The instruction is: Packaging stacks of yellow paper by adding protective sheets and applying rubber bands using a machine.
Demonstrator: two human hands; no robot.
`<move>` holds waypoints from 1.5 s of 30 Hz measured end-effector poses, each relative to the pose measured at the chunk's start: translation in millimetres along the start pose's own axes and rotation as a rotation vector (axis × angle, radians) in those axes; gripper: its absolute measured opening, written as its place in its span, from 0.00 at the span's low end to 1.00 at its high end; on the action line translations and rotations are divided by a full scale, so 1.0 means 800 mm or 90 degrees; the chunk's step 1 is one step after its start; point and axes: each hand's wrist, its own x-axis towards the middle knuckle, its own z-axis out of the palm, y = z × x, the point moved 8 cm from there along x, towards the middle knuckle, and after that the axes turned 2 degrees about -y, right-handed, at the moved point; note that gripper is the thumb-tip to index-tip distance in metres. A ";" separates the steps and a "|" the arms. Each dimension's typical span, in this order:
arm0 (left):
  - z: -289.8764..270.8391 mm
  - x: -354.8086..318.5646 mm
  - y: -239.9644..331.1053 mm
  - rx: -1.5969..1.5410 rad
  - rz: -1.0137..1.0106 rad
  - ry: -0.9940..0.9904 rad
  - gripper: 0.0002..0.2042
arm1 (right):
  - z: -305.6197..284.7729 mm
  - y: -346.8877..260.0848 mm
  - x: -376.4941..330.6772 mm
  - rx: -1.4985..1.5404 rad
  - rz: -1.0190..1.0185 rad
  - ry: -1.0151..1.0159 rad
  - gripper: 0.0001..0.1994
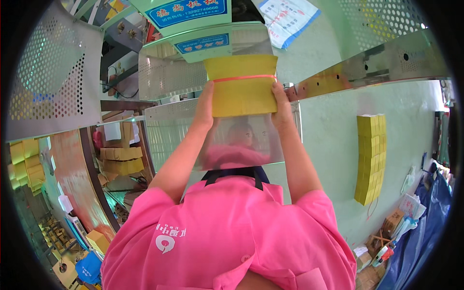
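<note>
A yellow bundle (245, 96), which looks like stacked paper, is held in front of me by its two sides. A thin pink-red band (245, 77) runs across it. My left hand (205, 105) presses on its left side, the thumb near the band's end. On the opposite side my right hand (281, 106) grips it likewise; most fingers of both hands are hidden. Beneath the bundle lies a shiny metal plate (241, 140) with a blurred reflection in it. I cannot tell whether the bundle rests on the metal.
A green machine panel with a blue label (186, 12) rises ahead. Perforated metal guards (53, 72) stand at left, and a metal rail (362, 67) reaches out at right. Yellow bundles (371, 159) form a row on the floor at right. A reddish board (77, 179) lies at left.
</note>
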 end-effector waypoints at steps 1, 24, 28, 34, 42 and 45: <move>-0.001 0.002 -0.003 -0.010 -0.018 0.031 0.27 | -0.003 0.003 0.000 -0.006 -0.004 0.009 0.26; -0.122 -0.159 0.069 0.299 0.130 0.295 0.15 | 0.012 -0.001 -0.088 -0.515 -0.072 0.090 0.13; -0.127 -0.149 0.077 0.156 0.181 0.264 0.11 | 0.017 -0.010 -0.063 -0.390 -0.134 0.100 0.11; -0.138 -0.127 0.042 0.073 0.118 0.184 0.07 | 0.027 0.040 -0.051 -0.148 -0.047 0.060 0.05; -0.181 -0.098 0.022 0.097 0.017 0.134 0.14 | 0.012 0.043 -0.055 -0.135 -0.055 0.221 0.08; -0.129 -0.068 -0.016 0.062 -0.126 0.056 0.20 | -0.092 0.125 -0.003 -0.401 -0.151 0.152 0.13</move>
